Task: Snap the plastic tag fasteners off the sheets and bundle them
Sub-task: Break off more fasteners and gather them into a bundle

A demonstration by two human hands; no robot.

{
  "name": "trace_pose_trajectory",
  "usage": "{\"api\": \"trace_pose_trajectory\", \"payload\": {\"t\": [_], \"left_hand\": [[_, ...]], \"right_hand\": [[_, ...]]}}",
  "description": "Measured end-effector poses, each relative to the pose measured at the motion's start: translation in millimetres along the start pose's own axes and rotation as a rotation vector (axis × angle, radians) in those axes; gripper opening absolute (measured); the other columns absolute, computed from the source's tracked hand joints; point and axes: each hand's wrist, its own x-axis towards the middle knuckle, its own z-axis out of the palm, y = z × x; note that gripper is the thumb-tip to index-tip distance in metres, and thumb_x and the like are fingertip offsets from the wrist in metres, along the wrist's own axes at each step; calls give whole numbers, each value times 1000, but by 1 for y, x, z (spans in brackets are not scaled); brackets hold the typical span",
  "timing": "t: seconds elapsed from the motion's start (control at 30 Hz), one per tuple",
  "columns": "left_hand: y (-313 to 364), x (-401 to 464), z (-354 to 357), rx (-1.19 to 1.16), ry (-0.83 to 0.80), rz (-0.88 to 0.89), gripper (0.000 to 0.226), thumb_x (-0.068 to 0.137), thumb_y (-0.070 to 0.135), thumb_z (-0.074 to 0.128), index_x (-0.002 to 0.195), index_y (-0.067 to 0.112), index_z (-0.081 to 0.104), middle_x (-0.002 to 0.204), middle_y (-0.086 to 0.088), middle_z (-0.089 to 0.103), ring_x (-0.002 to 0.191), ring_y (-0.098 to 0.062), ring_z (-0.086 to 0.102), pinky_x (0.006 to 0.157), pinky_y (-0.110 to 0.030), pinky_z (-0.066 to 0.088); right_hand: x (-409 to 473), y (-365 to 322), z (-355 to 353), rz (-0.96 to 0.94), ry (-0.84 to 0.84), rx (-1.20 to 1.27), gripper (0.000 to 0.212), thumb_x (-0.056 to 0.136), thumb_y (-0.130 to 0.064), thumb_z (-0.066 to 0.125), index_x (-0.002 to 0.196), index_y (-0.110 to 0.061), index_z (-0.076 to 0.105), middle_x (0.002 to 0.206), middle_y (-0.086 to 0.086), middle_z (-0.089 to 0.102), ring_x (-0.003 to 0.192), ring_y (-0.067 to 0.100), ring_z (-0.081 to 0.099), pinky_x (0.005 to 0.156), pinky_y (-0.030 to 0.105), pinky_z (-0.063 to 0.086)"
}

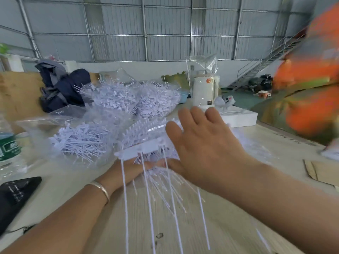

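Your left hand [145, 165] has its grip on the white fastener sheet [141, 150] from below, only a few fasteners hanging from it and the loose fasteners [165, 182] heaped just under it, while your right hand [201, 142] hovers flat above with a wide grip holding nothing. If that palm comes down unevenly, I judge the long tails could scatter across the desk [128, 217] or tangle instead of bundling. Beyond the grip I count three bagged piles [86, 142] of fasteners; the loose ones are too many and blurred to count.
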Motion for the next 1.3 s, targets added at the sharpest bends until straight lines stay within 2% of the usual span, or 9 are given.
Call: {"api": "trace_pose_trajectory", "payload": {"t": [0.1, 0.23, 0.33, 0.4, 0.53, 0.8, 1.0, 1.13, 1.3], "left_hand": [[4, 2, -4, -231, 54, -23, 49, 75, 7, 76, 121, 21, 67, 119, 2, 69, 108, -17, 64, 96, -41, 48], [16, 6, -18, -741, 427, -67, 23, 80, 8, 55, 77, 15, 77, 77, 2, 73, 73, -9, 68, 76, -23, 49], [19, 5, -29, -1013, 218, -99, 43, 100, 34, 37, 107, 7, 70, 86, -12, 72, 79, -23, 71, 70, -29, 57], [18, 4, -24, -883, 176, -201, 44, 99, 41, 43, 107, 7, 69, 86, -15, 73, 63, -19, 69, 53, -22, 54], [12, 5, -14, -671, 250, -217, 12, 94, 12, 56, 93, 8, 67, 65, -5, 69, 47, -9, 58, 47, -17, 45], [9, 3, -16, -587, 158, -295, 21, 90, 6, 58, 69, 8, 61, 55, -4, 55, 41, -11, 50, 39, -15, 36], [10, 3, -20, -681, 139, -339, 20, 89, 6, 55, 71, 9, 62, 56, -4, 55, 42, -12, 49, 36, -18, 31], [4, 3, -20, -582, 102, -333, 15, 88, 14, 66, 77, 7, 72, 65, -7, 64, 52, -14, 60, 46, -20, 46], [2, 5, -19, -597, 115, -313, 12, 88, 11, 66, 78, 10, 72, 68, -5, 67, 57, -12, 63, 51, -19, 50]], "right_hand": [[22, 8, 9, -49, 102, -150, 29, 91, -38, 47, 106, -13, 47, 104, 9, 43, 87, 25, 27, 78, 39, 22], [49, 17, 29, -80, 122, -272, 24, 88, -25, 46, 108, -12, 44, 108, 10, 46, 96, 27, 41, 87, 39, 32], [61, 16, 61, -73, 31, -271, 25, 91, -21, 37, 113, -9, 36, 113, 13, 41, 102, 29, 38, 93, 43, 29], [67, 9, 87, -64, -53, -236, 28, 92, -23, 36, 116, -9, 34, 118, 14, 40, 107, 30, 37, 93, 45, 30], [63, -3, 136, 23, -210, 184, 43, 91, -36, 44, 125, -11, 35, 123, 11, 40, 114, 29, 38, 86, 42, 36], [45, 13, 152, 228, -116, 1144, 22, 78, -25, 59, 95, -13, 64, 93, 7, 55, 88, 18, 50, 81, 32, 37], [46, 11, 156, 253, 20, 919, 32, 91, -48, 55, 85, -18, 65, 84, 1, 56, 86, 16, 48, 81, 34, 38], [47, 11, 159, 265, 107, 757, 39, 84, -60, 58, 72, -25, 48, 67, -13, 41, 73, 14, 44, 68, 31, 28], [48, 11, 156, 283, 119, 550, 61, 76, -85, 31, 69, -25, 42, 65, -11, 40, 67, 15, 43, 67, 32, 27]]}}
